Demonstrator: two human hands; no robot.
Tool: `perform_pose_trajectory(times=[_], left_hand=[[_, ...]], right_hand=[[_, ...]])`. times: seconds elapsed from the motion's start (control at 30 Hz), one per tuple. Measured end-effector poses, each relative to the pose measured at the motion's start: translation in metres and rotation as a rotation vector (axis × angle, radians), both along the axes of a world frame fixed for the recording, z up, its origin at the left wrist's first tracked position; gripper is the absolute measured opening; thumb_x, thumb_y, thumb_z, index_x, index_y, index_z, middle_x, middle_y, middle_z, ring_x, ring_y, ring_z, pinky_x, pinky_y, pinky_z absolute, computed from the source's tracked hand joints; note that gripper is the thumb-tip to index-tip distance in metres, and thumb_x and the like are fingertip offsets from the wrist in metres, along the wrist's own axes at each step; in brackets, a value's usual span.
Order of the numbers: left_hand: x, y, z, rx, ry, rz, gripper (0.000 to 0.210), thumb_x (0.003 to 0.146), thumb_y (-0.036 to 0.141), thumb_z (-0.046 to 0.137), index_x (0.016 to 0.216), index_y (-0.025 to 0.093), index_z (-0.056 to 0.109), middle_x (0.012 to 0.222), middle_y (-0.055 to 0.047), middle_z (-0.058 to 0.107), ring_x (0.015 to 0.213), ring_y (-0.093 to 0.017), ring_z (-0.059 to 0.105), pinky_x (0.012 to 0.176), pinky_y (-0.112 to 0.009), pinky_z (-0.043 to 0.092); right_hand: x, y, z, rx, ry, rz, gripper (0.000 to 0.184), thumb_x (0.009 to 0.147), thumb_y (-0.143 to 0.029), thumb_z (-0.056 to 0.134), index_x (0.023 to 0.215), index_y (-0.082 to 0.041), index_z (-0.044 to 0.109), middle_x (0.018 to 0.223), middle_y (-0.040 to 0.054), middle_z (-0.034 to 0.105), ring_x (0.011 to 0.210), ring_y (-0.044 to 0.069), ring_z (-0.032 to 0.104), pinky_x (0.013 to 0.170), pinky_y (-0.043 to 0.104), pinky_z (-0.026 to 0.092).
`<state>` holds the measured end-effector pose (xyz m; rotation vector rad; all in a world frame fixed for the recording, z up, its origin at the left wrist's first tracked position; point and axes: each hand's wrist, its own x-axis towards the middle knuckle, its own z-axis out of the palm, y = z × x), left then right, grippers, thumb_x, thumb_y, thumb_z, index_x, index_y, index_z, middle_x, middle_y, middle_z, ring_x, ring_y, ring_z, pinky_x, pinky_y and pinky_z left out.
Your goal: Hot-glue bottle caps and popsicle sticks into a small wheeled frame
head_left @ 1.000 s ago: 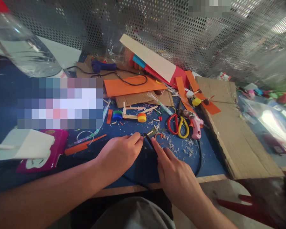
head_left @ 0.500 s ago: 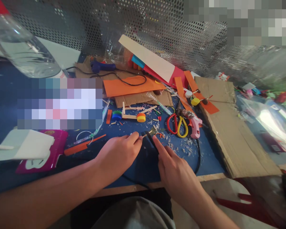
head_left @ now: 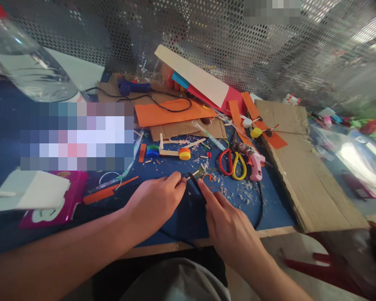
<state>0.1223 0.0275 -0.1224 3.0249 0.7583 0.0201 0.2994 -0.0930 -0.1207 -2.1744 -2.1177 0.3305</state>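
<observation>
Pinched in my left hand (head_left: 159, 194) is a thin wooden stick (head_left: 194, 173), its free end pointing right over the table. My right hand (head_left: 228, 217) is closed round a knife with a dark blade (head_left: 195, 184), index finger stretched along it. The blade lies across the stick, close to my left fingertips; the handle is hidden in my palm. Pale shavings (head_left: 225, 190) are scattered beside the right hand. Just beyond the hands is a small wooden-stick frame (head_left: 171, 153) with a yellow-orange wheel (head_left: 184, 154) and a blue-green round piece (head_left: 153, 151) next to it.
Scissors with red and yellow handles (head_left: 239, 166) and a pink glue gun (head_left: 256, 167) lie right of the shavings. Cardboard (head_left: 319, 179) covers the right edge. Orange sheets (head_left: 172, 113) and a blue glue gun (head_left: 133, 86) lie behind. A water bottle (head_left: 34, 62) stands left.
The knife blade has shifted slightly left along the stick toward my left fingers, and my right hand moved with it. My left hand stays nearly still; the view has shifted a little.
</observation>
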Motion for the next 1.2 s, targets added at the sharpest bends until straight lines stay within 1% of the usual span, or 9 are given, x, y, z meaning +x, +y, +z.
perform_pose_trajectory(times=[0.13, 0.43, 0.57, 0.73, 0.83, 0.93, 1.1, 1.2], left_hand=[[0.0005, 0.0002, -0.0009, -0.003, -0.003, 0.003, 0.034, 0.097, 0.005, 0.053, 0.129, 0.008, 0.067, 0.101, -0.009, 0.069, 0.077, -0.02, 0.075, 0.059, -0.03, 0.06], [0.0, -0.0004, -0.0025, 0.009, -0.008, 0.001, 0.035, 0.098, 0.005, 0.051, 0.129, 0.007, 0.066, 0.099, -0.008, 0.069, 0.076, -0.02, 0.074, 0.057, -0.03, 0.059], [0.0002, 0.0, -0.0019, -0.003, -0.012, 0.002, 0.031, 0.098, 0.006, 0.051, 0.124, 0.008, 0.067, 0.099, -0.008, 0.068, 0.076, -0.02, 0.074, 0.058, -0.031, 0.058], [0.0001, -0.0001, -0.0004, -0.002, -0.011, -0.006, 0.031, 0.097, 0.005, 0.052, 0.123, 0.009, 0.067, 0.099, -0.008, 0.068, 0.076, -0.019, 0.074, 0.058, -0.029, 0.057], [-0.0001, -0.0003, 0.0002, -0.026, -0.007, 0.003, 0.031, 0.097, 0.005, 0.052, 0.124, 0.01, 0.067, 0.099, -0.007, 0.068, 0.077, -0.02, 0.074, 0.058, -0.03, 0.057], [-0.0003, 0.0, 0.0003, -0.057, -0.016, 0.016, 0.033, 0.097, 0.005, 0.053, 0.126, 0.011, 0.067, 0.101, -0.007, 0.068, 0.077, -0.019, 0.075, 0.058, -0.03, 0.058], [-0.0005, 0.0018, 0.0005, -0.095, -0.021, 0.014, 0.033, 0.094, 0.004, 0.055, 0.123, 0.011, 0.067, 0.106, -0.008, 0.068, 0.08, -0.019, 0.074, 0.062, -0.029, 0.059], [-0.0007, 0.0027, -0.0004, -0.095, -0.019, 0.02, 0.038, 0.095, 0.004, 0.053, 0.13, 0.011, 0.065, 0.109, -0.009, 0.068, 0.081, -0.019, 0.074, 0.065, -0.03, 0.06]], right_hand=[[-0.0008, 0.0012, 0.0012, -0.021, -0.03, -0.003, 0.065, 0.098, -0.009, 0.038, 0.162, -0.019, 0.033, 0.102, 0.0092, 0.069, 0.069, 0.02, 0.072, 0.055, 0.029, 0.054], [-0.0021, 0.0029, 0.0034, -0.029, -0.026, 0.006, 0.066, 0.096, -0.009, 0.039, 0.162, -0.018, 0.034, 0.104, 0.0098, 0.069, 0.071, 0.019, 0.073, 0.056, 0.028, 0.054], [-0.0027, 0.0029, 0.0024, -0.03, -0.031, 0.003, 0.068, 0.095, -0.008, 0.041, 0.162, -0.019, 0.035, 0.107, 0.0099, 0.07, 0.073, 0.018, 0.073, 0.056, 0.025, 0.053], [-0.0036, 0.0025, 0.0034, -0.039, -0.072, 0.023, 0.07, 0.093, -0.007, 0.044, 0.162, -0.018, 0.036, 0.104, 0.0094, 0.07, 0.072, 0.018, 0.073, 0.054, 0.024, 0.052], [-0.0034, 0.0014, 0.0052, -0.053, -0.102, 0.038, 0.071, 0.093, -0.007, 0.044, 0.162, -0.017, 0.035, 0.1, 0.0087, 0.069, 0.07, 0.018, 0.072, 0.052, 0.024, 0.051], [-0.0028, -0.0003, 0.006, -0.064, -0.109, 0.041, 0.072, 0.093, -0.006, 0.043, 0.163, -0.016, 0.033, 0.102, 0.0093, 0.069, 0.07, 0.018, 0.072, 0.052, 0.025, 0.052], [-0.0025, -0.0023, 0.0055, -0.075, -0.114, 0.048, 0.071, 0.093, -0.006, 0.043, 0.163, -0.016, 0.032, 0.101, 0.0094, 0.07, 0.069, 0.018, 0.072, 0.052, 0.025, 0.053], [-0.0021, -0.0036, 0.0047, -0.074, -0.124, 0.045, 0.071, 0.094, -0.006, 0.043, 0.163, -0.017, 0.032, 0.101, 0.0089, 0.07, 0.068, 0.018, 0.072, 0.051, 0.024, 0.052]])
